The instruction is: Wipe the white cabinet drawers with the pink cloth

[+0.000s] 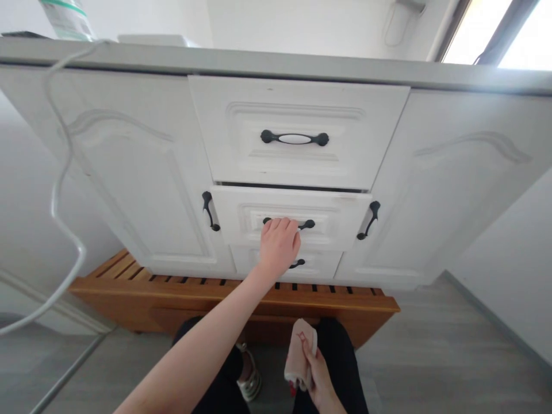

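Observation:
My left hand [280, 244] has its fingers wrapped over the dark drawer handle [307, 225] of the middle drawer [233, 210]. That drawer stands slightly out from the cabinet, with a thin dark gap along its top edge. Low in the view, close to my right knee, my right hand [317, 368] grips a folded pale pink cloth [297, 351] with red marks. The thumb lies across the cloth, and its lower end shows a bit of red. Above is the closed top drawer [302, 167]; the bottom drawer [319, 261] is partly hidden by my left hand and arm.
White cabinet doors [142, 190] flank the drawers. A slatted wooden bench [366, 310] runs along the cabinet's foot, just in front of my legs. On the left a white cable [56, 190] hangs from the countertop [259, 60], where a clear container [69, 20] stands.

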Tool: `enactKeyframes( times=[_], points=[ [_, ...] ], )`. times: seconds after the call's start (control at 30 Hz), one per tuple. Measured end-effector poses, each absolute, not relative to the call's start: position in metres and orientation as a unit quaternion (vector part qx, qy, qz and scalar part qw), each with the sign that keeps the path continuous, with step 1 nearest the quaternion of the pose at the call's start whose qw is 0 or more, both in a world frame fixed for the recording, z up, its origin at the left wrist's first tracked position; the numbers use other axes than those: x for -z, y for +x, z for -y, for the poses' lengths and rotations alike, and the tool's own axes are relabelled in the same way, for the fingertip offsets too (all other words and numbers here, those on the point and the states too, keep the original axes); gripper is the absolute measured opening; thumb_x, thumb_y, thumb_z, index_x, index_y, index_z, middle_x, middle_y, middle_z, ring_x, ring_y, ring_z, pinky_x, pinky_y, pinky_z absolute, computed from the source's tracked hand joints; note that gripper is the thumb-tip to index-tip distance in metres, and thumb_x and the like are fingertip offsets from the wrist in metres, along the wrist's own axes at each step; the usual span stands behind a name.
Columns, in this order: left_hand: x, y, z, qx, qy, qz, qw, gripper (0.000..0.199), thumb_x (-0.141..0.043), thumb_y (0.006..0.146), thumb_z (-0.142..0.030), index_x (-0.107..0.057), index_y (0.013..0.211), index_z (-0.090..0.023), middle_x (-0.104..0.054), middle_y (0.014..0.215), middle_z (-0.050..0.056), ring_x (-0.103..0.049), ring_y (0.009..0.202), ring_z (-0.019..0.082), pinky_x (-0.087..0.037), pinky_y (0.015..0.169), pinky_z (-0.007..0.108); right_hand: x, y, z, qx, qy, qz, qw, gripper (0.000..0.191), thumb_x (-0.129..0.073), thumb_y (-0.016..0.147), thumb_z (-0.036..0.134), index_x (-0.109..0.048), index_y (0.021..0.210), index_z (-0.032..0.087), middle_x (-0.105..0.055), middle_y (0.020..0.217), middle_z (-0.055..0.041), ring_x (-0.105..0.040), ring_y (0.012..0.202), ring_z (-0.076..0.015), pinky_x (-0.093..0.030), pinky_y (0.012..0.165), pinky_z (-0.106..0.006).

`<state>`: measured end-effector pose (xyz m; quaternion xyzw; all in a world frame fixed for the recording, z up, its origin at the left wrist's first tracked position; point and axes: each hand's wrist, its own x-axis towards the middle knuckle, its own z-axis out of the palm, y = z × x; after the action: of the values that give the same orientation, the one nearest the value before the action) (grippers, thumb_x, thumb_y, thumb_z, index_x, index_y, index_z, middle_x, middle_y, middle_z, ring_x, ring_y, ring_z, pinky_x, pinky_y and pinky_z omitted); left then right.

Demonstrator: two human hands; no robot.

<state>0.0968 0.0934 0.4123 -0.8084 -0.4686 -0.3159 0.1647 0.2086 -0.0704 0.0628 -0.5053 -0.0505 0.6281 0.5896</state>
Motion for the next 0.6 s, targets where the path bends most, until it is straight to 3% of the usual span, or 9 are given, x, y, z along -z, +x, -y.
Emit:
enactKeyframes(
  times=[0.13,0.23,0.37,0.43,0.5,0.6],
  points=[
    [-0.403,0.09,-0.054,0.34,-0.798,0.462,0.184,0.012,-0.047,0.095,-0.024,-0.059,0.099,-0.023,-0.064,0.093,0.004,-0.056,0.096,0.024,-0.038,0.092,0.04,-0.054,0.21,0.069,-0.556,-0.587,0.069,0.585,0.106,-0.083,0.056,0.061,-0.042,0.145,0.02,-0.069,0.124,-0.0133,-0.068,0.11,-0.0322,-0.054,0.094,-0.044],
    [-0.4,0.082,-0.028,0.353,-0.803,0.446,0.179,0.014,-0.049,0.095,-0.025,-0.059,0.104,-0.022,-0.066,0.096,0.004,-0.056,0.095,0.024,-0.038,0.094,0.04,-0.052,0.208,0.071,-0.512,-0.625,0.153,0.57,0.102,-0.076,0.065,0.058,-0.034,0.152,0.023,-0.059,0.14,-0.0126,-0.06,0.126,-0.0295,-0.046,0.107,-0.042],
    [-0.404,0.074,-0.006,0.352,-0.815,0.434,0.151,0.018,-0.051,0.093,-0.025,-0.057,0.11,-0.022,-0.066,0.1,0.004,-0.055,0.098,0.024,-0.039,0.097,0.039,-0.057,0.205,0.075,-0.441,-0.624,0.33,0.555,0.075,-0.062,0.077,0.058,-0.05,0.142,0.022,-0.053,0.147,-0.0106,-0.044,0.141,-0.0274,-0.034,0.117,-0.039],
    [-0.407,0.072,0.002,0.348,-0.821,0.431,0.141,0.021,-0.052,0.093,-0.025,-0.057,0.113,-0.021,-0.067,0.105,0.004,-0.055,0.101,0.023,-0.039,0.099,0.039,-0.059,0.205,0.078,-0.421,-0.619,0.366,0.553,0.067,-0.059,0.079,0.057,-0.053,0.137,0.024,-0.055,0.145,-0.0096,-0.047,0.139,-0.0264,-0.033,0.117,-0.038],
    [-0.409,0.07,0.01,0.35,-0.823,0.427,0.133,0.025,-0.053,0.092,-0.024,-0.056,0.116,-0.021,-0.067,0.108,0.004,-0.056,0.102,0.023,-0.04,0.1,0.04,-0.063,0.206,0.08,-0.415,-0.628,0.37,0.545,0.061,-0.06,0.078,0.058,-0.056,0.129,0.025,-0.063,0.135,-0.0096,-0.056,0.129,-0.0274,-0.039,0.113,-0.039],
    [-0.408,0.069,0.025,0.371,-0.816,0.426,0.123,0.025,-0.053,0.091,-0.023,-0.057,0.115,-0.022,-0.069,0.106,0.004,-0.058,0.101,0.022,-0.041,0.099,0.039,-0.069,0.206,0.081,-0.427,-0.631,0.388,0.518,0.048,-0.063,0.073,0.062,-0.064,0.104,0.026,-0.073,0.103,-0.0059,-0.069,0.103,-0.0287,-0.05,0.097,-0.041]
  ],
)
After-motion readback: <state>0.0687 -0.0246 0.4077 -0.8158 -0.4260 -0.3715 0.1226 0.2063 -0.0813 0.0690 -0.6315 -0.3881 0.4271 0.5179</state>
